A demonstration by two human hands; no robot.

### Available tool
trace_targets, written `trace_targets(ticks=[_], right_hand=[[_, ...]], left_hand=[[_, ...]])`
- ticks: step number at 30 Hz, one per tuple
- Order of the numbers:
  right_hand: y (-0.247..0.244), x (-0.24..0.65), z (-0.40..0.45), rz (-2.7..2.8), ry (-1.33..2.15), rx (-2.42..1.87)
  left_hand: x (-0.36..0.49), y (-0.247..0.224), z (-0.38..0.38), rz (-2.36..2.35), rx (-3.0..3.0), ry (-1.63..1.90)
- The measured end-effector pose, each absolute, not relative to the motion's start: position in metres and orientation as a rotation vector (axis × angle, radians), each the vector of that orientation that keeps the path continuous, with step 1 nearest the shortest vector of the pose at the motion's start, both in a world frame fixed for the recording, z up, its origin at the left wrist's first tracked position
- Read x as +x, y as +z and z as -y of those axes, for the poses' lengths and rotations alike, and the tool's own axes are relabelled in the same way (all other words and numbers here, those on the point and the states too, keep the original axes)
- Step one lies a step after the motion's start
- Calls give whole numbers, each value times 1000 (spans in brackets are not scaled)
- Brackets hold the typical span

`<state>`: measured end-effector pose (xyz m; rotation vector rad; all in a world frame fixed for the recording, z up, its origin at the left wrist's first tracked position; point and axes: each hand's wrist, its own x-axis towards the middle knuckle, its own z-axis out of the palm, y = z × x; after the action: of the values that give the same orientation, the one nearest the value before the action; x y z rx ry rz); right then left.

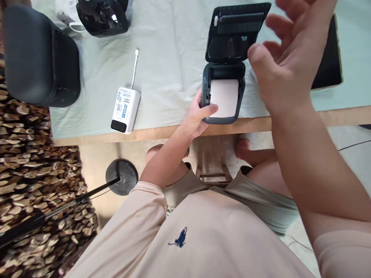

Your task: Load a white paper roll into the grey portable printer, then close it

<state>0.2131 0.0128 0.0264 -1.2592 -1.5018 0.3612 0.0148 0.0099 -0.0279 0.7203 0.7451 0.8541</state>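
A small dark portable thermal printer (241,112) is near the front edge of the table with its lid (236,33) swung up and back. Inside its bay sits a white paper roll (224,96). My left hand (198,116) grips the printer's left side, its thumb resting on the paper. My right hand (285,58) is raised to the right of the lid, fingers loosely apart and curved, with nothing visible in it. Part of a white thing shows beside the right wrist, mostly hidden.
A white power bank (125,110) with a short cable lies left of the printer. A black case (42,58) and a glossy black device (102,15) stand at the left. A dark tablet-like slab (327,61) lies behind my right arm. Below is a round stand base (121,177).
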Motion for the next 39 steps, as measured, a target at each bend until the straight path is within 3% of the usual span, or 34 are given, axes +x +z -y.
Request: trace_targets(ticks=[3, 16, 21, 29, 39], right_hand=[[28, 212, -24, 1546, 479, -1260], [-4, 202, 18, 1680, 343, -1206], [-28, 209, 14, 1487, 731, -1287], [-37, 209, 11, 1220, 1229, -1038], [-37, 207, 4, 1149, 1215, -1105]], left_hand=[[15, -26, -10, -783, 715, 836], [15, -22, -7, -776, 688, 859], [11, -24, -8, -794, 742, 806], [15, -26, -6, -689, 668, 889], [23, -15, -8, -818, 525, 907]])
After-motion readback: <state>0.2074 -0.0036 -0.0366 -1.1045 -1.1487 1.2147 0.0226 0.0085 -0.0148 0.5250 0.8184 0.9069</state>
